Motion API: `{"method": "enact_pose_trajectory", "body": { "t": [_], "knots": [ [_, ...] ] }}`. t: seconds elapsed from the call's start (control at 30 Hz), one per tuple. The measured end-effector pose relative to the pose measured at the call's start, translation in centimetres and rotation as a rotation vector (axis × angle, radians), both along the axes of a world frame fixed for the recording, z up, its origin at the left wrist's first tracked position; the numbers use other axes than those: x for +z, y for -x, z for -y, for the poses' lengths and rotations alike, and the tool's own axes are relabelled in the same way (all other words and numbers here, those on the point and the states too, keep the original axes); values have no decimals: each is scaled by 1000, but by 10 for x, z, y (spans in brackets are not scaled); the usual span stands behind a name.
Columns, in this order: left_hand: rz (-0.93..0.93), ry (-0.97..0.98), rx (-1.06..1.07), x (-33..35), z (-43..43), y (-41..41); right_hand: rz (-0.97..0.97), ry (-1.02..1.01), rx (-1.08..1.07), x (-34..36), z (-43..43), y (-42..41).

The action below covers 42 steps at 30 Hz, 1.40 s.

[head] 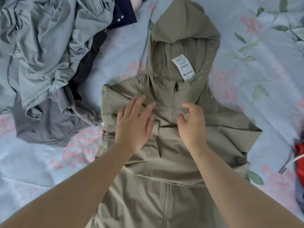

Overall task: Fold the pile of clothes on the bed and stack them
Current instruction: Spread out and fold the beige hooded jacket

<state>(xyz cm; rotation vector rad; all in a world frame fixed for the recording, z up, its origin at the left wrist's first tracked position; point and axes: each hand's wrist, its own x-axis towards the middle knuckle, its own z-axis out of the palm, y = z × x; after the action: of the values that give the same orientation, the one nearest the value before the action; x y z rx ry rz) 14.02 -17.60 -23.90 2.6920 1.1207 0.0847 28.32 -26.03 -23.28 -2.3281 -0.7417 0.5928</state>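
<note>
An olive-green hooded jacket [172,153] lies front-up in the middle of the bed, hood pointing away from me, with a white paper tag [183,67] at the neck. Its left sleeve is folded across the chest. My left hand [134,124] lies flat with straight fingers on that folded sleeve. My right hand [192,122] sits by the zipper on the chest, its fingers curled and pinching the jacket fabric. A pile of unfolded clothes [42,46] lies at the upper left: a pale green garment, a grey one [46,127] and dark pieces.
The bed is covered by a light blue floral sheet [263,71]. A red item [299,160] with a white cord lies at the right edge. A dark navy garment [123,15] sticks out of the pile at the top.
</note>
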Motion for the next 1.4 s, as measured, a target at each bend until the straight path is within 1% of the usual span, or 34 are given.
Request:
{"method": "enact_pose_trajectory", "body": {
  "t": [0.13,0.2,0.27,0.33,0.37,0.43,0.47,0.5,0.57,0.67,0.77,0.83,0.9,0.93,1.0,1.03,1.07,1.1,1.13,1.17,1.2,1.23,1.27,1.3,1.37,1.4],
  "knots": [
    [-157,116,61,-29,-60,-56,90,-80,30,-8,-44,-33],
    [-250,92,72,-53,-72,-69,136,-107,35,-15,-67,-49],
    [-258,31,94,-68,-72,-73,111,-148,39,-21,-91,-65],
    [-213,-6,109,-74,-71,-72,-24,-192,-31,-26,-120,-80],
    [-189,-15,116,-76,-70,-72,-137,-226,-125,-27,-137,-88],
    [-138,-37,112,-78,-71,-72,-470,-347,-387,-26,-170,-104],
    [-114,-53,106,-79,-72,-73,-627,-421,-484,-25,-184,-111],
    [-100,-72,100,-80,-72,-72,-746,-478,-538,-23,-196,-118],
    [-100,-88,97,-80,-71,-72,-910,-546,-599,-20,-214,-130],
    [-89,-98,100,-82,-72,-73,-1059,-595,-672,-18,-222,-144],
    [-92,-86,96,-83,-73,-72,-1116,-660,-731,-13,-209,-147],
    [-124,-46,105,-82,-73,-73,-1177,-760,-755,-5,-191,-138],
    [-190,13,106,-77,-73,-74,-1249,-823,-737,7,-167,-126],
    [-210,22,98,-73,-73,-74,-1273,-822,-712,13,-153,-118],
    [-147,80,127,-61,-72,-71,-1312,-794,-655,24,-125,-98],
    [-51,139,200,-52,-68,-70,-1313,-770,-632,28,-111,-88],
    [92,214,321,-39,-58,-71,-1312,-747,-618,32,-99,-78],
    [287,386,497,-22,-47,-74,-1319,-726,-607,37,-86,-67],
    [540,698,702,-1,-36,-79,-1337,-710,-591,44,-74,-57],
    [789,1086,859,21,-28,-84,-1355,-693,-565,54,-61,-47],
    [983,1440,938,40,-21,-87,-1369,-670,-534,64,-47,-38],
    [1133,1674,969,56,-18,-86,-1385,-650,-501,73,-34,-29],
    [1207,1784,984,68,-15,-84,-1406,-635,-473,81,-18,-19],
    [1240,1821,1001,77,-13,-78,-1426,-614,-460,87,0,-11],
    [1248,1811,1036,91,-4,-58,-1453,-590,-452,94,38,8],
    [1235,1802,1016,95,5,-42,-1482,-593,-452,97,59,17]
  ]
}}
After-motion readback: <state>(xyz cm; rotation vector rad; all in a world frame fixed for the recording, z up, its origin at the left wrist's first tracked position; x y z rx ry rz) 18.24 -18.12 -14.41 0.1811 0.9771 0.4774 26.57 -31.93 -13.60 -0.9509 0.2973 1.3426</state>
